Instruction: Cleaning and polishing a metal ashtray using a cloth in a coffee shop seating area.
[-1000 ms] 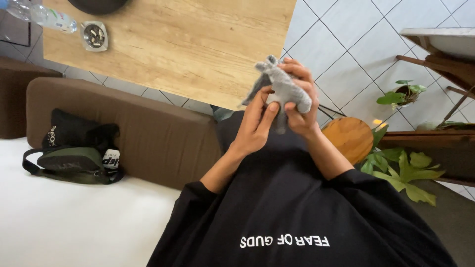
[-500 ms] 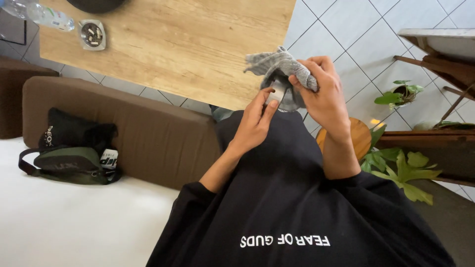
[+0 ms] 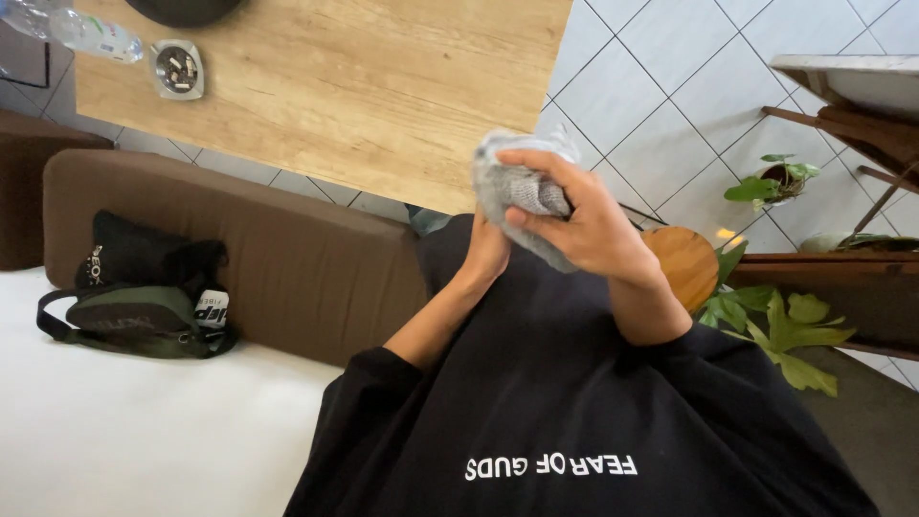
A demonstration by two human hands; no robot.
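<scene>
A dark green bag [image 3: 129,311] is lodged at far left against the brown sofa back [image 3: 258,254], out of the working area. A small square ashtray [image 3: 178,69] and a plastic bottle [image 3: 81,31] are kept on the far part of the wooden table [image 3: 364,86], so its near edge is left bare. The left hand [image 3: 486,251] is held beneath a grey cloth [image 3: 522,187], apparently as support; its fingers are hidden, so its grip cannot be told. The right hand [image 3: 579,225] is curled over the cloth, pinching it between thumb and fingers. The cloth is carried above the lap, just off the table corner, with open tiled floor [image 3: 661,86] beyond. Potted plants [image 3: 775,182] stand further right.
</scene>
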